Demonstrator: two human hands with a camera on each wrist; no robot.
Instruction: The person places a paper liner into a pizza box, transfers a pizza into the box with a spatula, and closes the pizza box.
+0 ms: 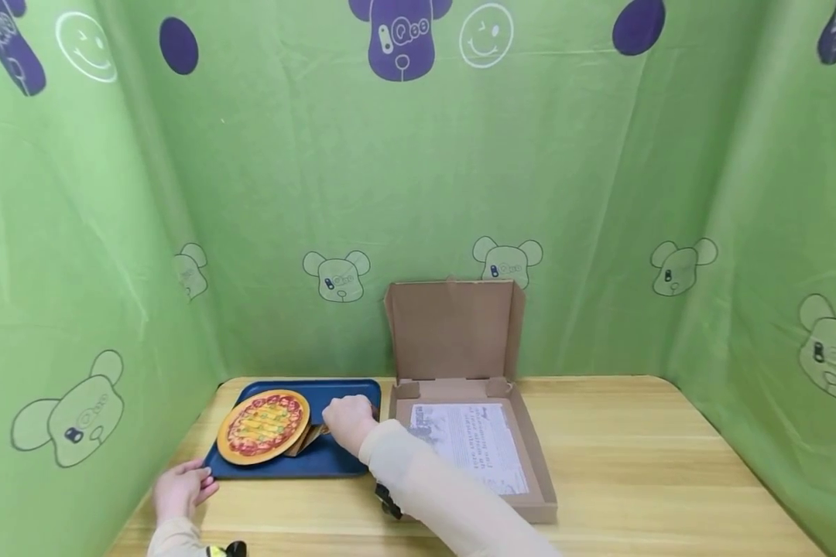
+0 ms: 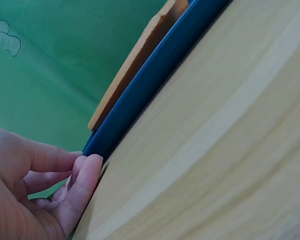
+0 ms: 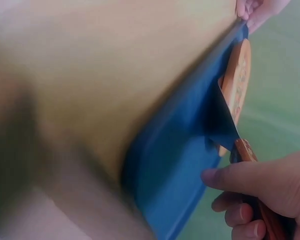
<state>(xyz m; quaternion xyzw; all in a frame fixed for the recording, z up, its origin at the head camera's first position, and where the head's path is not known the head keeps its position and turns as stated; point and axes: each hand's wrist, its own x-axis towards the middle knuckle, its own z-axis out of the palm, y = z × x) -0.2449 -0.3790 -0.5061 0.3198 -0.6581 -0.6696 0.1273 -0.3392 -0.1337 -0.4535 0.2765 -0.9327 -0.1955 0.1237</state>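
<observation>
A toy pizza [image 1: 263, 427] with a golden rim lies on the left part of a blue tray [image 1: 337, 464]. My left hand [image 1: 179, 490] pinches the tray's near left corner; in the left wrist view, thumb and fingertips meet at that corner. With my right hand [image 1: 348, 424] I grip the wooden handle of a pizza server [image 3: 221, 120] over the tray. Its flat blade reaches in under the pizza's right side, and the pizza tilts slightly over it. Fingers curl round the handle in the right wrist view.
An open cardboard pizza box [image 1: 453, 329] stands right of the tray, lid upright at the back. A printed sheet [image 1: 470, 441] lines its base, partly hidden by my right sleeve. The wooden table [image 1: 641, 464] extends to the right; a green curtain [image 1: 418, 178] encloses the back and sides.
</observation>
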